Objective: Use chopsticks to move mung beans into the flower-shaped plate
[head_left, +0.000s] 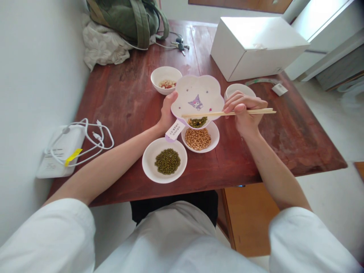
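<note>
1. Left hand (169, 112): gripping rim of tilted flower-shaped plate (199, 89), green beans (197, 122) inside.
2. Right hand (241, 112): pinching chopsticks (227, 113), tips above plate.
3. Bowl of soybeans (198, 139): just below plate.

The left hand (169, 112) tilts a white flower-shaped plate (199, 94) printed with a purple cartoon figure, a small heap of green mung beans (197, 121) lying at its low rim. Light wooden chopsticks (256, 112), pinched in the right hand (241, 113), reach left from that hand across the plate, just over the beans. Below the left hand, a white bowl (214, 138) holds tan soybeans (198, 138), and another white bowl (150, 167) holds more mung beans (167, 161).
</note>
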A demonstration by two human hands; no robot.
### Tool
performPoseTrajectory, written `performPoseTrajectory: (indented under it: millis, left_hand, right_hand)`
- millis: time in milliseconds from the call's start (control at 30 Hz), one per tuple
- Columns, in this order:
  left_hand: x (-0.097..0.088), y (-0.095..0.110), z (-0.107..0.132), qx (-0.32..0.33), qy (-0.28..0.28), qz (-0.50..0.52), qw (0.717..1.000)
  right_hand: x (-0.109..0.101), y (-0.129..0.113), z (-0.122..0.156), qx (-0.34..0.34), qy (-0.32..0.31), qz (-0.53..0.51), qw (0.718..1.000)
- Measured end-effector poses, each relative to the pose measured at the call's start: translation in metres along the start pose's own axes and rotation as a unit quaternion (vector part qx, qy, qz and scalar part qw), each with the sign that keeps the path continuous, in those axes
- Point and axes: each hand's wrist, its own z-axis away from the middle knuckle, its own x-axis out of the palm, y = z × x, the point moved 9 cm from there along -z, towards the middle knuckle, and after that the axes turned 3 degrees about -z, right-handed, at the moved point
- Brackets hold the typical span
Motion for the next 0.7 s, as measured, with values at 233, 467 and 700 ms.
performPoseTrajectory:
  millis: [233, 467, 700]
  left_hand:
    - [0.0069, 0.0002, 0.0054, -0.021, 0.011, 0.051, 0.998]
    - [0.0005, 0.0006, 0.0046, -0.017, 0.021, 0.039, 0.999]
    - [-0.0005, 0.0046, 0.0069, 0.004, 0.039, 0.033, 0.999]
  right_hand:
    - [-0.0017, 0.0021, 0.0011, 0.006, 0.013, -0.012, 1.000]
    - [-0.0016, 0.0008, -0.0001, -0.001, 0.009, -0.027, 1.000]
    - [-0.0056, 0.0064, -0.0016, 0.014, 0.023, -0.039, 0.999]
